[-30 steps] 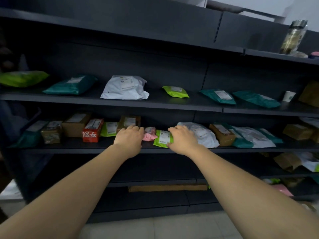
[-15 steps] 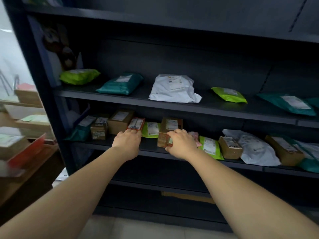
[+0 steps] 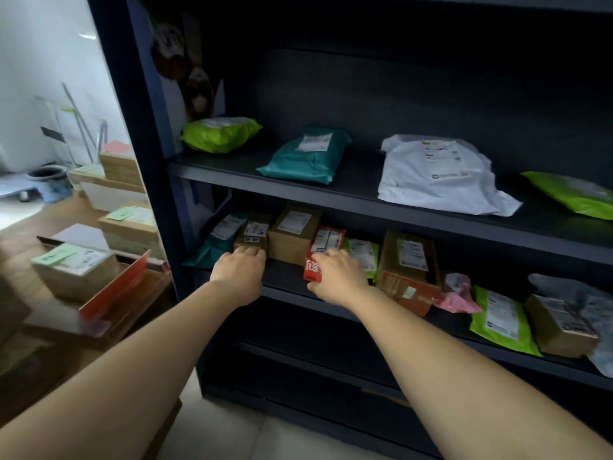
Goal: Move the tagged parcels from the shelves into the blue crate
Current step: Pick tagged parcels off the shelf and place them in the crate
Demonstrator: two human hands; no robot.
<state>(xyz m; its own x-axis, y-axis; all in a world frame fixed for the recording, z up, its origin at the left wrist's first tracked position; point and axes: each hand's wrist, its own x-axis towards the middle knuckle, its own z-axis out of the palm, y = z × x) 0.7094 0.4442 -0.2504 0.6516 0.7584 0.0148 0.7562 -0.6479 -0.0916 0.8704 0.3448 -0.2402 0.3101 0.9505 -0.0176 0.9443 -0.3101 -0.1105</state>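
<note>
Tagged parcels fill two levels of the dark metal shelving unit (image 3: 331, 190) in front of you. On the upper shelf you have four soft mailers: a lime-green plastic pouch (image 3: 220, 133) at the left end, a teal plastic mailer (image 3: 306, 154) beside it, a white plastic mailer (image 3: 441, 175) further right, and a second lime-green mailer (image 3: 574, 194) cut off by the right edge of the view.

On the shelf below, from the left end: a teal pouch (image 3: 217, 242) leaning against the side panel, a small brown cardboard box (image 3: 252, 235), a larger brown cardboard box (image 3: 293, 234), a red carton with white lettering (image 3: 323, 250), a green mailer (image 3: 363, 255) behind it, a long brown cardboard box (image 3: 409, 270), a crumpled pink bag (image 3: 456, 292), another green mailer (image 3: 501, 318), a brown box (image 3: 560, 325) and a grey-white bag (image 3: 590, 310) at the right end.

Your left hand (image 3: 240, 272) rests knuckles-up at the shelf's front edge, fingertips touching the small brown box; I cannot tell whether its grip has closed. Your right hand (image 3: 338, 275) covers the front of the red carton, fingers curled onto it and the thumb at its lower corner.

Left of the shelving, several labelled cardboard boxes (image 3: 74, 267) sit stacked on a wooden surface.
</note>
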